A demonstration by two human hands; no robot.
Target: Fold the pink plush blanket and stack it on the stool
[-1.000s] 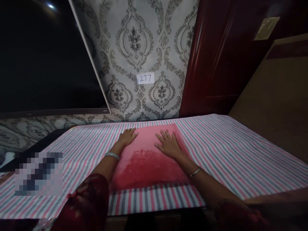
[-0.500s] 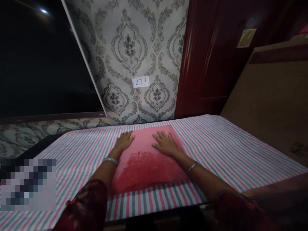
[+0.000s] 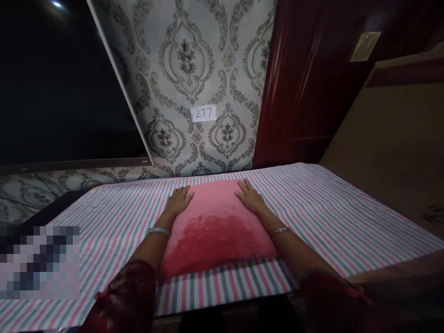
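Hands [image 3: 215, 200] on cushion [image 3: 217, 226] (perhaps flat)

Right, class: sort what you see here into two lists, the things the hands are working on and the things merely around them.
In hand:
- pink cushion, lying flat on the striped cloth
- left hand, palm down at its far left corner
- right hand, palm down at its far right corner

Lying about:
- striped cloth under the cushion
- paper label "277" on the patterned wall
- dark red door
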